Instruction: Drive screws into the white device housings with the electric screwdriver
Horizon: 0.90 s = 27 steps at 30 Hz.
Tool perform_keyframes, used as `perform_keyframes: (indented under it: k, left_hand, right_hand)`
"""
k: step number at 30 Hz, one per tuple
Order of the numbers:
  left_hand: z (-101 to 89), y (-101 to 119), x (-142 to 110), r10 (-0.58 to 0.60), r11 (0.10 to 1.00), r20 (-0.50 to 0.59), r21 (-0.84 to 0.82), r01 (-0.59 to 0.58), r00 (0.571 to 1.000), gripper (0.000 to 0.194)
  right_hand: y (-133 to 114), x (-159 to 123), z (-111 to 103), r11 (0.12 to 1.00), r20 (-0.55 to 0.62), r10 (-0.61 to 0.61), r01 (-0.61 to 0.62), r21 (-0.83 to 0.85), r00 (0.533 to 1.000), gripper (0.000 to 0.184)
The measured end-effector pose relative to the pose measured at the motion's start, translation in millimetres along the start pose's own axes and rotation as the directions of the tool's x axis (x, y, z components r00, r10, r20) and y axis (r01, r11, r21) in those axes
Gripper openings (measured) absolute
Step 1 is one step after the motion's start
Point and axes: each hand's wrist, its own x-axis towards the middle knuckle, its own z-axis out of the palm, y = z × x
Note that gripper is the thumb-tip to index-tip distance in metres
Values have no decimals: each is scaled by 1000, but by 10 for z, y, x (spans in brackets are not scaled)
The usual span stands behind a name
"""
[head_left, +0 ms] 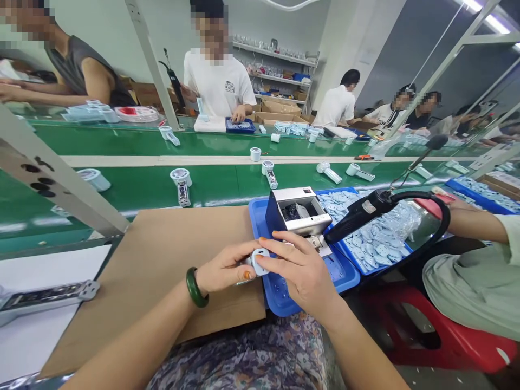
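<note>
Cardboard-topped tabletop (162, 254) lies beneath the hands; a small white plastic part (258, 263), likely light and stiff, best held by its edges, sits between them; left hand (223, 268) pinches it, right hand (298, 269) curls over it; just beyond, a blue tray (348, 276) carries a metal bench machine (298, 211).

Room over cardboard (162, 260), heat gun (361, 216) blocking right

A factory assembly line: workers seated along a green conveyor belt (211, 173).
</note>
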Motion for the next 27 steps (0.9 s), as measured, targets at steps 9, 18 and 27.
perform_keyframes:
  k: [9, 18, 27]
  left_hand:
    - [109, -16, -80, 53, 976, -188, 217, -11, 981, 78]
    - [289, -143, -174, -72, 987, -478, 91, 131, 876, 44]
    - [338, -118, -165, -94, 987, -484, 68, 144, 870, 49]
  right_hand:
    - [56, 17, 125, 999, 6, -29, 30, -43, 1000, 42]
    - [671, -292, -292, 828, -692, 530, -474, 299, 490, 55]
    - [1031, -131, -743, 535, -185, 737, -394, 747, 650, 53]
